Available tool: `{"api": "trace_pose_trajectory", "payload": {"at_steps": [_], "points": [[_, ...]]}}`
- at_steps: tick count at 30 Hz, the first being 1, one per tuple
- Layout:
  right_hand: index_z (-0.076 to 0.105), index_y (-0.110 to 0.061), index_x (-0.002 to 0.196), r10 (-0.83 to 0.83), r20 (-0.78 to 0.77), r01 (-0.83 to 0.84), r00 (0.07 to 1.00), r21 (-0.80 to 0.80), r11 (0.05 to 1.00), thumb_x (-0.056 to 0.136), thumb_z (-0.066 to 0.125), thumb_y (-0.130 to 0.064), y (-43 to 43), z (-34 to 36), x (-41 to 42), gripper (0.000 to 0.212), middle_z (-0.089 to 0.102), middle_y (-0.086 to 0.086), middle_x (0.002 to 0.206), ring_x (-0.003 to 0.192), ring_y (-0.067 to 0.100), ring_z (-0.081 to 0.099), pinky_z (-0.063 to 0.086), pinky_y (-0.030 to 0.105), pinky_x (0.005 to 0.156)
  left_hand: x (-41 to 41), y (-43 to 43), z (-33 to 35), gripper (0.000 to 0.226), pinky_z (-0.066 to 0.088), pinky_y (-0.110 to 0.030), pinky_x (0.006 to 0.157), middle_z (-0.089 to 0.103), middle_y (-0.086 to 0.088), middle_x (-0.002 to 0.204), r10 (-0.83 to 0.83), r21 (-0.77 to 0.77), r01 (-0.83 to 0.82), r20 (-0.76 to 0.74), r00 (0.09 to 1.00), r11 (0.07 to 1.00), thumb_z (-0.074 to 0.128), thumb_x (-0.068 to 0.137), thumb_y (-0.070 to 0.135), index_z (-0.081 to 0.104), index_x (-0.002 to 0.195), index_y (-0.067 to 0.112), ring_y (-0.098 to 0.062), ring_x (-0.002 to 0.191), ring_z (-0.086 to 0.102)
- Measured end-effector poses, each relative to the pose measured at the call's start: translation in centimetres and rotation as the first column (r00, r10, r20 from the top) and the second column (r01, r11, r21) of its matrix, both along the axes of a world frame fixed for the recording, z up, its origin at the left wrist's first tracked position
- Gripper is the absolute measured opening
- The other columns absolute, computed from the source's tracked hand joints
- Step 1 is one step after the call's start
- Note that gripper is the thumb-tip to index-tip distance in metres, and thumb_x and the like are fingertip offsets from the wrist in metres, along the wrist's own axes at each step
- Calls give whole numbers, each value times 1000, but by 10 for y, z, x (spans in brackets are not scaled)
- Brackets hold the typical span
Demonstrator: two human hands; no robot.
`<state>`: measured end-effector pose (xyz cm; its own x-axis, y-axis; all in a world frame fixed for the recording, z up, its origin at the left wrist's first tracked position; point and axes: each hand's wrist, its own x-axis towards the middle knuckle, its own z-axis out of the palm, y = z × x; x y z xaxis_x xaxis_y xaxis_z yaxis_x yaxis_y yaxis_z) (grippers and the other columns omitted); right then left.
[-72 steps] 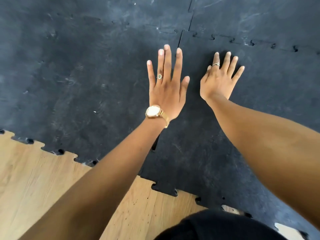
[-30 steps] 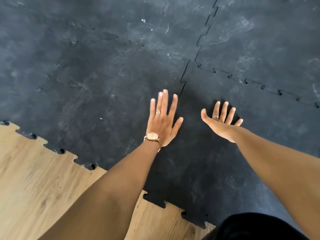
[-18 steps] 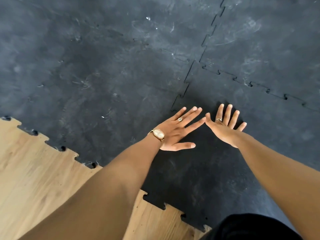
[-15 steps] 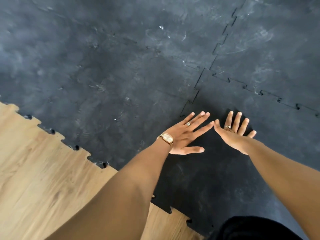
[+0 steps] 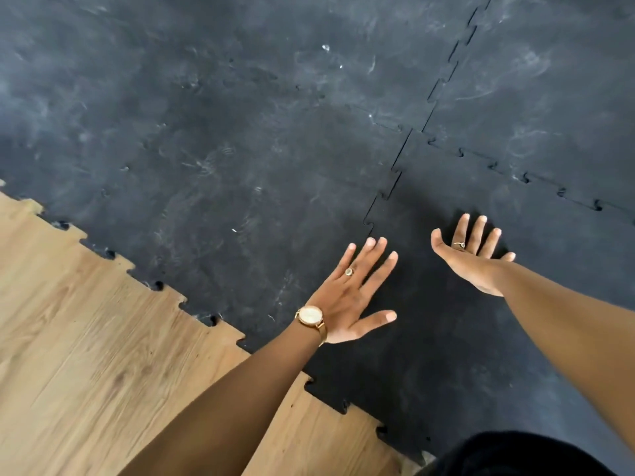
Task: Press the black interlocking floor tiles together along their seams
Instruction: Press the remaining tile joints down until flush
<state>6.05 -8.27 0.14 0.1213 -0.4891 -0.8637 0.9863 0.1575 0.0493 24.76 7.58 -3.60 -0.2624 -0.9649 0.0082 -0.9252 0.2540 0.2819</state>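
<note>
Black interlocking floor tiles cover most of the floor. The near tile (image 5: 446, 338) meets the dusty left tile (image 5: 223, 166) along a toothed seam (image 5: 385, 197) that runs down under my left hand. My left hand (image 5: 347, 300) lies flat with fingers spread, right over that seam, a gold watch on its wrist. My right hand (image 5: 470, 259) rests open on the near tile, fingers spread, a ring on one finger. A second seam (image 5: 525, 178) runs off to the right beyond my right hand. Neither hand holds anything.
Bare wooden floor (image 5: 86, 355) shows at the lower left, bordered by the tiles' jagged puzzle edge (image 5: 158, 286). Further tiles (image 5: 532, 63) extend to the top and right. My dark clothing (image 5: 515, 455) fills the bottom right corner.
My hands slid back toward me along the seam. In the last half second they moved apart, and the left hand shifted lower and left over the seam.
</note>
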Motion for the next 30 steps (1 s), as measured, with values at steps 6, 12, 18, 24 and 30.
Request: {"api": "trace_pose_trajectory", "payload": {"at_steps": [6, 12, 18, 24, 30], "points": [[73, -2, 99, 14, 7, -14, 1000, 64, 998, 89, 30, -63, -7, -6, -3, 75, 75, 25, 84, 73, 56, 67, 39, 75, 68, -20, 26, -1, 74, 1, -42, 123, 0, -8, 165, 102, -56, -109, -122, 987, 992, 27, 101, 52, 0, 157, 12, -25, 152, -2], [74, -3, 99, 17, -32, -15, 999, 58, 998, 90, 29, -65, -3, -4, 1, 78, 75, 25, 84, 67, 55, 67, 39, 75, 64, -27, 42, -13, 71, 8, -48, 122, -1, -9, 164, 89, 92, -107, 181, 979, 990, 16, 100, 61, 8, 157, 20, -26, 151, -4], [74, -3, 101, 40, -77, -35, 996, 68, 997, 85, 28, -71, -5, -12, 0, 83, 74, 26, 90, 78, 52, 68, 39, 76, 73, -42, 89, -8, 74, 17, -45, 122, 15, -15, 162, 403, 119, -416, 118, 908, 902, 23, 100, 59, 19, 155, 9, -29, 150, 12], [75, -4, 97, 57, -66, -54, 996, 48, 997, 83, 29, -73, -8, -15, -1, 84, 74, 27, 87, 72, 60, 65, 39, 78, 65, -45, 107, 2, 80, 21, -46, 121, 14, -15, 161, 381, 163, -409, 178, 907, 898, 25, 97, 61, 20, 154, 6, -30, 149, 15], [73, -4, 101, 62, -63, -59, 996, 37, 998, 86, 28, -71, -9, -13, -1, 82, 74, 28, 88, 76, 57, 67, 39, 77, 69, -37, 83, 17, 81, 17, -44, 122, 18, -10, 162, 467, 113, -472, 67, 882, 874, 23, 97, 66, 22, 154, 9, -25, 151, 9]]}}
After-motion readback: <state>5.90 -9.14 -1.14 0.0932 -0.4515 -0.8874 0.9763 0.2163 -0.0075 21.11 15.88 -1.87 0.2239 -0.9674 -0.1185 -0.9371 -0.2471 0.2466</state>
